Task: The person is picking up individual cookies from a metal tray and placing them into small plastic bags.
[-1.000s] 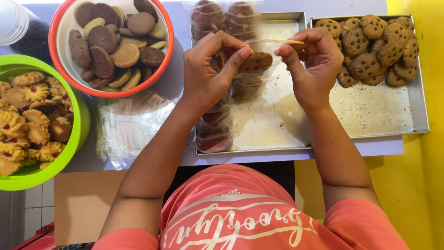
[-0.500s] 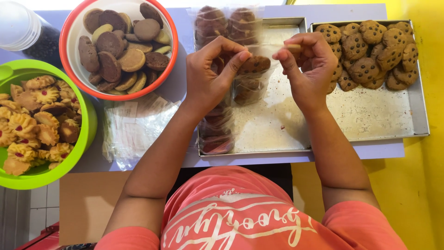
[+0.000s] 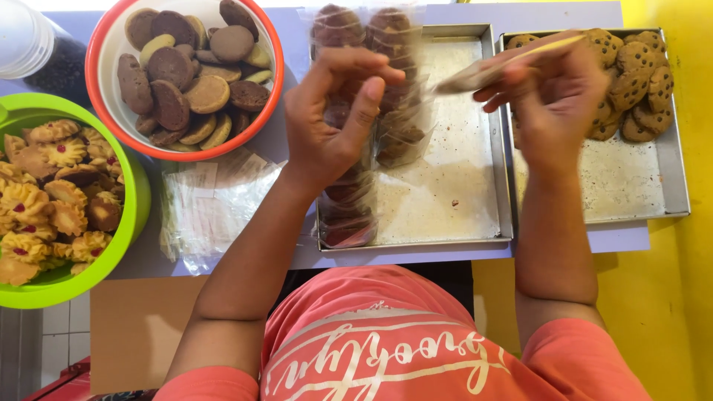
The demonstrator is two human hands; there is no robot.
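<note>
My left hand (image 3: 334,111) pinches the top of a clear plastic bag (image 3: 397,134) filled with dark round cookies, held over a metal tray (image 3: 445,200). My right hand (image 3: 553,96) has pulled away to the right and grips a thin pale strip (image 3: 505,63), blurred by motion, above the second tray (image 3: 631,186). Two filled cookie packs (image 3: 349,200) lie in the left tray beneath my left hand, and more packs (image 3: 364,26) sit at its far end.
A red-rimmed bowl (image 3: 96,89) holds brown and tan cookies. A green bowl (image 3: 126,223) at left holds flower-shaped cookies. Chocolate chip cookies (image 3: 631,74) fill the right tray's far corner. Empty clear bags (image 3: 208,200) lie on the purple table. A clear jar (image 3: 30,44) stands far left.
My right hand has moved right, away from my left hand, drawing the pale strip with it. My left hand keeps its hold on the bag.
</note>
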